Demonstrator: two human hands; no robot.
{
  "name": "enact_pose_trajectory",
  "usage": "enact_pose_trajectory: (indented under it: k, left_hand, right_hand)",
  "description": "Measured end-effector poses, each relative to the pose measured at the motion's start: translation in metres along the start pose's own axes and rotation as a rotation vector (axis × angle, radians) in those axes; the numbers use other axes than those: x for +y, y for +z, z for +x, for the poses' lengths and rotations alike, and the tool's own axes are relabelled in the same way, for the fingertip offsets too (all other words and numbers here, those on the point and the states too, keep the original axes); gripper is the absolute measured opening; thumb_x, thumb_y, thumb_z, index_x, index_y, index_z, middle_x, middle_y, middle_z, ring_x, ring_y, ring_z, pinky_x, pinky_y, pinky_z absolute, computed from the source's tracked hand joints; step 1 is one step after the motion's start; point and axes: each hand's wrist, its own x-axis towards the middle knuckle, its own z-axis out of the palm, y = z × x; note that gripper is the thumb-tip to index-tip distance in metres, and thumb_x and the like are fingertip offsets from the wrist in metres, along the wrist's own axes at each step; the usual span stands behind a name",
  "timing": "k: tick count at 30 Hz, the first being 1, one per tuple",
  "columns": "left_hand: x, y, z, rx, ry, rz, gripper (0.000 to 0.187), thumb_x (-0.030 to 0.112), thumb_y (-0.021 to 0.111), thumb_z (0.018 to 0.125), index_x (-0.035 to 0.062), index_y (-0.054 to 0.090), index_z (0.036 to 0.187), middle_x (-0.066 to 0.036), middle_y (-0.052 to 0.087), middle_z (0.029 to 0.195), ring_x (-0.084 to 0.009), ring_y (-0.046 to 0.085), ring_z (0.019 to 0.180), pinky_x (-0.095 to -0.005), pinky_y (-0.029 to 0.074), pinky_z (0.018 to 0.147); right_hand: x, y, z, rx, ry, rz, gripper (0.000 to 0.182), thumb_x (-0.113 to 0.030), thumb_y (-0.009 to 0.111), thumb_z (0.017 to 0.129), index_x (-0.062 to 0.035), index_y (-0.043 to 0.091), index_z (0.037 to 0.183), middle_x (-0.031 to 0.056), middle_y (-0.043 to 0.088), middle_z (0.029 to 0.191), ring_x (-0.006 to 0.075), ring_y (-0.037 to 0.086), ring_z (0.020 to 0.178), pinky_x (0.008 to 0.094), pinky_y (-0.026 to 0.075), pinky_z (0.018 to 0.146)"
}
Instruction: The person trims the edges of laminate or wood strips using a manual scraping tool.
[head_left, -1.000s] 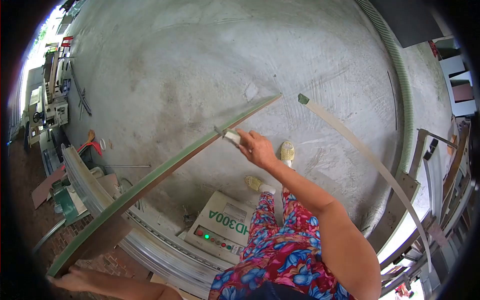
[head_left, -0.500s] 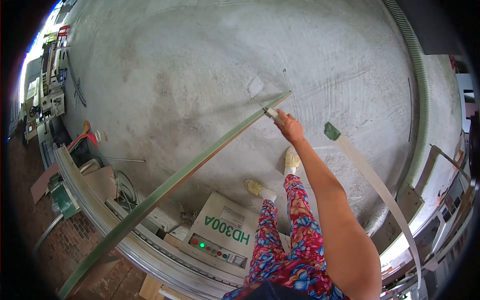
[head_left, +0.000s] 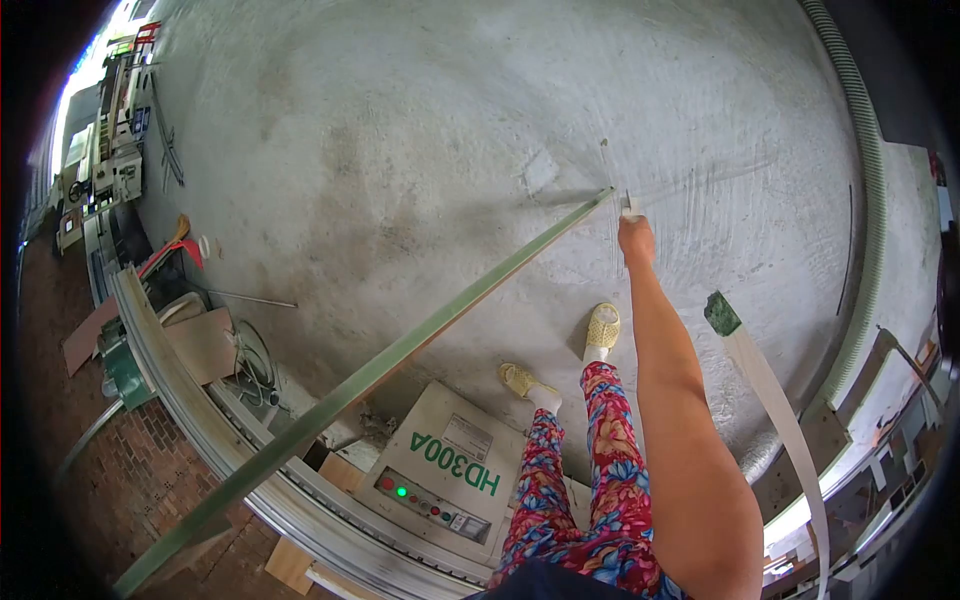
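My right hand (head_left: 636,240) reaches forward over the floor, fingers closed round a small tool (head_left: 630,207) with a pale flat handle and a thin dark edge, perhaps a scraper. Just left of it is the far end of a long narrow strip (head_left: 430,325), green on its upper face and reddish-brown along its side. The strip slants down to the lower left, and the tool stands a little apart from its tip. My left hand is out of view.
A pale cabinet marked HD300A (head_left: 450,460), with a lit green button, stands by my feet (head_left: 560,355). A metal rail (head_left: 290,520) runs beside it. On the right a pale strip with a green end (head_left: 765,375) hangs near a ribbed hose (head_left: 868,230).
My right hand has moved right with the tool, away from the green strip's side and past its far end. The view has shifted slightly.
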Motion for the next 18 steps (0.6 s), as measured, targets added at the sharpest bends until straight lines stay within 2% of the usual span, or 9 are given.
enact_pose_trajectory:
  k: [6, 8, 10, 11, 13, 14, 15, 16, 18]
  left_hand:
    - [-0.005, -0.022, 0.046, 0.028, -0.043, -0.165, 0.041, 0.028, 0.043, 0.084, -0.0066, 0.045, 0.107, -0.013, 0.047, 0.08, -0.0207, 0.047, 0.071, -0.0334, 0.046, 0.067]
    - [-0.006, -0.028, 0.07, 0.024, -0.067, -0.31, 0.041, 0.028, 0.043, 0.084, -0.0068, 0.046, 0.105, -0.012, 0.047, 0.079, -0.0201, 0.047, 0.069, -0.0332, 0.046, 0.067]
    - [0.0, -0.028, 0.089, -0.007, -0.091, -0.541, 0.041, 0.028, 0.042, 0.083, -0.007, 0.046, 0.104, -0.012, 0.046, 0.077, -0.0196, 0.046, 0.068, -0.033, 0.045, 0.066]
    - [0.005, -0.026, 0.094, -0.04, -0.106, -0.679, 0.041, 0.028, 0.042, 0.083, -0.0071, 0.046, 0.103, -0.011, 0.046, 0.076, -0.0193, 0.046, 0.067, -0.0329, 0.045, 0.066]
    - [0.025, -0.016, 0.087, -0.15, -0.135, -1.002, 0.041, 0.029, 0.041, 0.083, -0.0073, 0.047, 0.102, -0.011, 0.046, 0.074, -0.0188, 0.045, 0.066, -0.0326, 0.044, 0.065]
    - [0.063, -0.009, 0.064, -0.168, -0.19, -1.106, 0.048, 0.035, 0.04, 0.082, -0.0069, 0.046, 0.105, -0.007, 0.039, 0.07, -0.0158, 0.039, 0.061, -0.0322, 0.042, 0.063]
    - [0.063, -0.007, 0.06, -0.34, -0.122, -1.403, 0.054, 0.038, 0.04, 0.083, -0.0078, 0.044, 0.112, -0.008, 0.041, 0.072, -0.0154, 0.039, 0.063, -0.0297, 0.039, 0.061]
    - [0.062, -0.006, 0.056, -0.529, -0.035, -1.691, 0.061, 0.041, 0.04, 0.084, -0.0086, 0.042, 0.119, -0.008, 0.042, 0.073, -0.015, 0.039, 0.064, -0.0272, 0.036, 0.058]
    - [0.081, -0.015, 0.036, -0.494, 0.045, -1.627, 0.067, 0.047, 0.039, 0.086, -0.0067, 0.038, 0.126, -0.011, 0.049, 0.083, -0.0157, 0.044, 0.069, -0.0268, 0.038, 0.061]
  right_hand:
    - [0.04, -0.024, -0.079, -0.028, -0.245, -0.011, 0.048, -0.048, 0.053, 0.084, -0.0055, 0.055, 0.108, 0.0236, 0.061, 0.101, 0.042, 0.058, 0.096, 0.0508, 0.046, 0.078]
    - [0.075, -0.027, -0.126, -0.026, -0.391, 0.08, 0.045, -0.043, 0.057, 0.085, 0.0004, 0.057, 0.097, 0.0265, 0.06, 0.093, 0.0442, 0.056, 0.088, 0.05, 0.045, 0.074]
    - [0.089, -0.049, -0.18, -0.06, -0.424, 0.09, 0.043, -0.04, 0.057, 0.085, 0.0021, 0.058, 0.093, 0.0275, 0.06, 0.091, 0.0443, 0.056, 0.091, 0.0487, 0.045, 0.076]
    - [0.111, -0.037, -0.194, 0.079, -0.567, 0.14, 0.042, -0.038, 0.058, 0.085, 0.003, 0.057, 0.09, 0.0256, 0.059, 0.08, 0.0437, 0.056, 0.08, 0.0483, 0.044, 0.069]
    - [0.1, -0.083, -0.259, 0.001, -0.519, 0.305, 0.039, -0.036, 0.059, 0.084, 0.0032, 0.054, 0.086, 0.0172, 0.051, 0.064, 0.0326, 0.05, 0.061, 0.0427, 0.039, 0.058]
    - [0.09, -0.108, -0.289, -0.044, -0.51, 0.398, 0.037, -0.034, 0.061, 0.084, 0.0025, 0.053, 0.084, 0.0109, 0.045, 0.062, 0.0244, 0.043, 0.058, 0.0388, 0.035, 0.054]
    - [0.081, -0.13, -0.313, -0.09, -0.498, 0.49, 0.035, -0.032, 0.062, 0.083, 0.0017, 0.052, 0.083, 0.0045, 0.038, 0.059, 0.0162, 0.037, 0.055, 0.0348, 0.031, 0.051]
    - [0.072, -0.147, -0.331, -0.08, -0.537, 0.54, 0.033, -0.029, 0.064, 0.082, 0.0013, 0.052, 0.084, 0.0023, 0.038, 0.06, 0.0134, 0.036, 0.056, 0.0324, 0.031, 0.05]
    - [0.063, -0.172, -0.36, -0.055, -0.603, 0.641, 0.029, -0.023, 0.067, 0.08, 0.0003, 0.052, 0.086, -0.0023, 0.037, 0.062, 0.0077, 0.033, 0.059, 0.0275, 0.029, 0.05]
